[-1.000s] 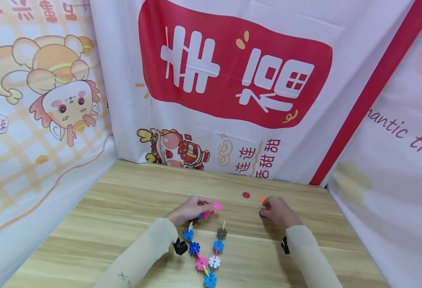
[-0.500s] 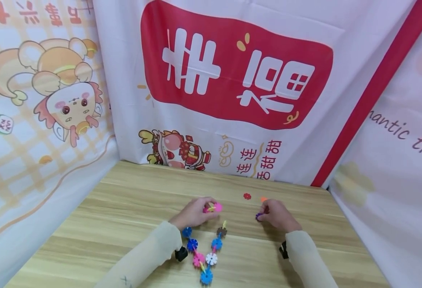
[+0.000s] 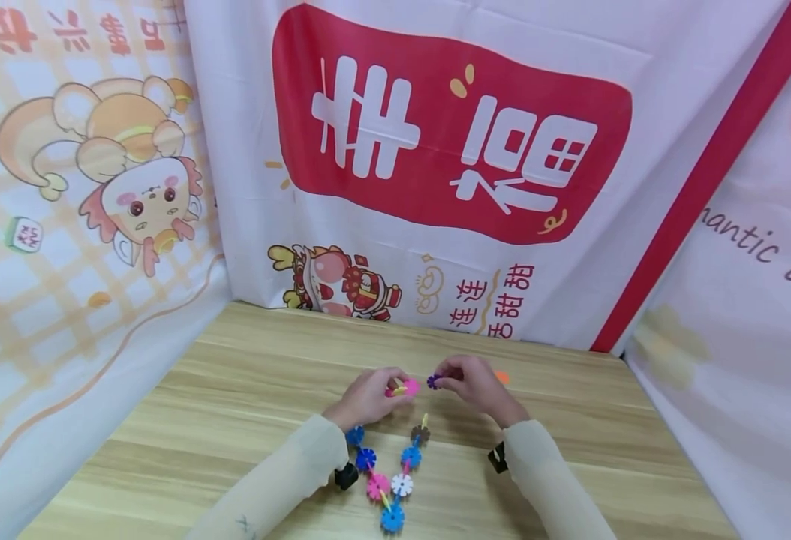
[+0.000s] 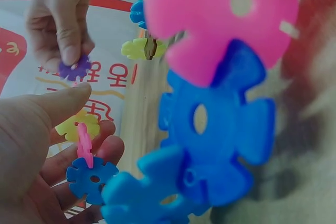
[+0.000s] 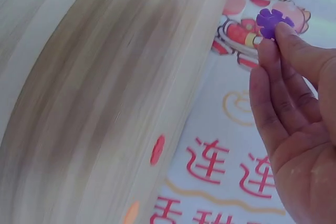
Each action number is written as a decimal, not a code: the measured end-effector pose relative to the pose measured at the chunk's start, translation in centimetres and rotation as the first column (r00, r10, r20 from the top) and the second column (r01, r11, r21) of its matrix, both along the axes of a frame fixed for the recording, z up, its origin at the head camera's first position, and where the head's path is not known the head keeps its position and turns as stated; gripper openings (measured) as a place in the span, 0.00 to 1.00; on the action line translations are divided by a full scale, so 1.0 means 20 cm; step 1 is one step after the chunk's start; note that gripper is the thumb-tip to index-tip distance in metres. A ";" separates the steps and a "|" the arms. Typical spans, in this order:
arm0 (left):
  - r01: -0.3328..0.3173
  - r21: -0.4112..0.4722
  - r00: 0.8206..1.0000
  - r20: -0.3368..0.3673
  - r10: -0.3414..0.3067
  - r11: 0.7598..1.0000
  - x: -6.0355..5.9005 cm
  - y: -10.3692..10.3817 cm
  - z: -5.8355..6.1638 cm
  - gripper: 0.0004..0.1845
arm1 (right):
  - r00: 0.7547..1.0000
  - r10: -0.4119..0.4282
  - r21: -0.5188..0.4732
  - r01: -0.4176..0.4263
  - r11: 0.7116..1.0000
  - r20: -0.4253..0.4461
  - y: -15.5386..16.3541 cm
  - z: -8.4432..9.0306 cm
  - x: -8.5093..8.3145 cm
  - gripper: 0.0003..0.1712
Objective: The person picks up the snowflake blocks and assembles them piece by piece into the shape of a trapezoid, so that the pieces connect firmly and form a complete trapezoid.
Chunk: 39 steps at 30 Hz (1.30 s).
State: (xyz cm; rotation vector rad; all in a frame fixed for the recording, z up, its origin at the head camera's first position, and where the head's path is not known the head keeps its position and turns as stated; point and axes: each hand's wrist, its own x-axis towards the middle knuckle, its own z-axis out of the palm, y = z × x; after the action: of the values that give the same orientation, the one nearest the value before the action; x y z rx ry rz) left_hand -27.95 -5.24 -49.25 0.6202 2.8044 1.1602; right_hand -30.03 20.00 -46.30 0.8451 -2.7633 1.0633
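My left hand pinches a bright pink snowflake disc at the end of a chain of interlocked plastic discs. In the left wrist view, a yellow disc and a blue disc of that chain lie against the fingers. Between thumb and fingertips, my right hand holds a purple snowflake disc, raised close to the pink one with a small gap between them. The chain bends in a V on the table, through a light blue disc to a brown disc at its other side.
A loose orange disc lies behind my right hand on the wood-grain table. In the right wrist view a red disc lies near the table's edge. Printed cloth hangs at the back and both sides.
My right hand has picked up the purple disc and carried it leftward to the left hand. The left hand has stayed nearly in place, with more of the chain gathered in its fingers.
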 end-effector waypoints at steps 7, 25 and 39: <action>-0.004 0.033 1.000 0.012 0.004 0.999 0.01 -0.02 -0.01 0.17 | 0.998 0.062 -0.066 -0.064 0.996 -0.032 -0.09 -0.03 -0.02 0.06; 0.048 0.049 0.999 -0.015 -0.048 0.998 0.03 0.00 0.02 0.15 | 0.990 0.056 -0.103 -0.070 0.992 -0.133 -0.14 -0.06 0.01 0.06; 0.048 0.098 0.985 0.158 -0.063 0.994 0.04 -0.01 0.01 0.11 | 0.996 -0.066 0.091 0.061 0.994 0.059 -0.03 -0.07 -0.06 0.12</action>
State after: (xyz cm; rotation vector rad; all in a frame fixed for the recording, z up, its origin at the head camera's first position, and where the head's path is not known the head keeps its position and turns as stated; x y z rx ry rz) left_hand -27.22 -5.41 -48.96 0.5780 2.5955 1.2757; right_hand -31.21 19.46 -47.61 0.7400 -2.8874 0.9784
